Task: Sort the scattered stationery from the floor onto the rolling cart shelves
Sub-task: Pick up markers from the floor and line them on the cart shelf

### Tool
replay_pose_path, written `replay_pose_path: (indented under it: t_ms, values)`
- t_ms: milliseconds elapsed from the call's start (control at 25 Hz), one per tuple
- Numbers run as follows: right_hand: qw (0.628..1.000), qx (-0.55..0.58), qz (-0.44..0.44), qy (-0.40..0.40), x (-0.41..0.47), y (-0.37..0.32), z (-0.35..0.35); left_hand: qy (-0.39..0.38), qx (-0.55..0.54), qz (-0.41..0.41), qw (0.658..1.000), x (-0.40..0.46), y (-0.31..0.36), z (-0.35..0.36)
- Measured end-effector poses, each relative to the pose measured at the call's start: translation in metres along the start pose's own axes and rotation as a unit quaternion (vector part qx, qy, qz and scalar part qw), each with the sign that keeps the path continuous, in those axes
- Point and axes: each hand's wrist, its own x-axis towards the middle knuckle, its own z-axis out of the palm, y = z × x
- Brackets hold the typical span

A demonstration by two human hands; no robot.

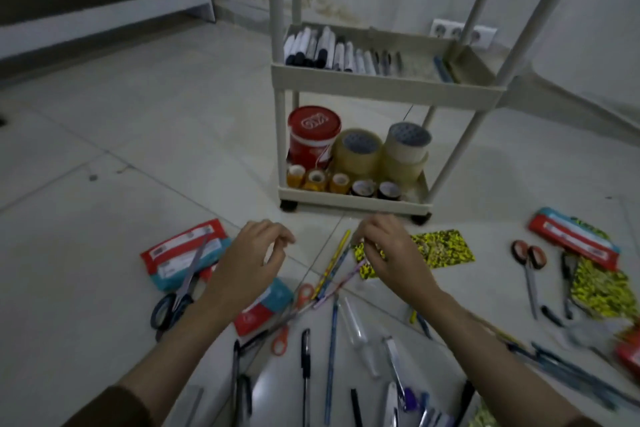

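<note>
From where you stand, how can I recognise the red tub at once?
Look at the cart's bottom shelf, its back left corner. The red tub stands there upright, behind small tape rolls. It is the only red thing on the cart; the big tape rolls beside it are tan.

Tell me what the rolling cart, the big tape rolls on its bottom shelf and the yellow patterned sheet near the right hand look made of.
Rolling cart: likely matte cream plastic, with moulded trays.
Big tape rolls: glossy translucent film, probably packing tape.
Yellow patterned sheet: shiny, glittery, perhaps foil or holographic paper.

Home room; tiled floor (104,135), wall sockets (462,32)
</note>
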Motion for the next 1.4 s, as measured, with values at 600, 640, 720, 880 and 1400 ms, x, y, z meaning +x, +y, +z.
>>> replay_pose_path:
  t_ms: [600,640,720,880,1400]
  values:
    - [0.947,0.087,0.213,-0.223,-0.111,-0.003,0.031,-0.286,0.145,-0.015,0.947,-0.106,-0.007,0.068]
    - [0.946,0.093,0.211,-0.227,-0.117,-0.002,0.028,-0.291,0.147,-0.005,0.945,-0.107,-0.006,0.070]
    - [0.942,0.101,0.220,-0.232,-0.130,0.002,0.022,-0.293,0.141,0.008,0.946,-0.108,-0.004,0.073]
    - [0.938,0.079,0.232,-0.245,-0.152,0.008,0.010,-0.292,0.113,-0.010,0.950,-0.113,0.004,0.082]
    - [0.941,0.042,0.162,-0.293,-0.190,-0.019,0.002,-0.312,0.172,-0.098,0.929,-0.116,0.010,0.101]
